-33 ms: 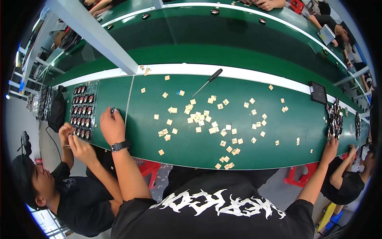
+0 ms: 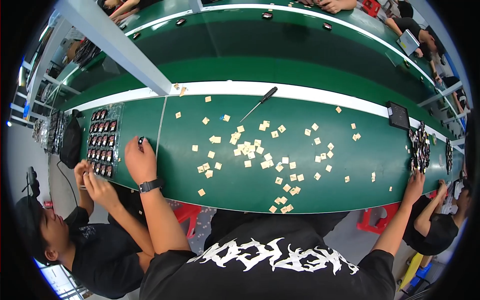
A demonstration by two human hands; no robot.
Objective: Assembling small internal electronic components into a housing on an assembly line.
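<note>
Left hand point(image 2: 140, 161) on green counter point(image 2: 350, 190), grip closed on a small dark part point(image 2: 140, 141). Right hand point(image 2: 414, 181) at far counter edge beside dark parts point(image 2: 420, 147); grip unclear.

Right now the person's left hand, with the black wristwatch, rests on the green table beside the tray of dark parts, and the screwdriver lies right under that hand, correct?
Not quite. In the head view the left hand rests on the green table beside the tray of dark parts, but the screwdriver lies apart from it, farther along near the white strip.

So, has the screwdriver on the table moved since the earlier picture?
No. The screwdriver lies in the same place, its handle touching the white strip along the far edge of the table, tip pointing toward the scattered tan squares.
</note>
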